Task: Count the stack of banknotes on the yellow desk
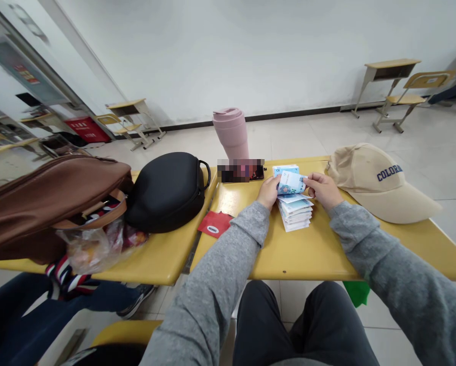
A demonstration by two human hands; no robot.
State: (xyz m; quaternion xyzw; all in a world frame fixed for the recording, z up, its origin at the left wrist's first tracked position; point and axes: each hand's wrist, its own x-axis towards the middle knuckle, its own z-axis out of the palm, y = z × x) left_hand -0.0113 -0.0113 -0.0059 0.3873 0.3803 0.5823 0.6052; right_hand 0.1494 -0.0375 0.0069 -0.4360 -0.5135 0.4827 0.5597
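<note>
Above the yellow desk, a blue-and-white printed note (291, 183), looking like a banknote, is pinched between my two hands. My left hand (268, 191) grips its left edge with the thumb on top. At the right edge, the fingers of my right hand (323, 189) are closed on it. Just below the note stands a thick stack of similar blue-and-white notes (297, 216), its top ones slightly askew. Behind it lies another blue-and-white pile (285, 169), partly covered by the held note and my left hand.
A pink tumbler (233, 133) and a blurred-out phone (256, 173) are at the back. A red pouch (215, 224) lies left, a beige cap (376, 180) right. The adjoining desk holds a black case (167, 190), a brown bag (56, 198) and a plastic bag (98, 246).
</note>
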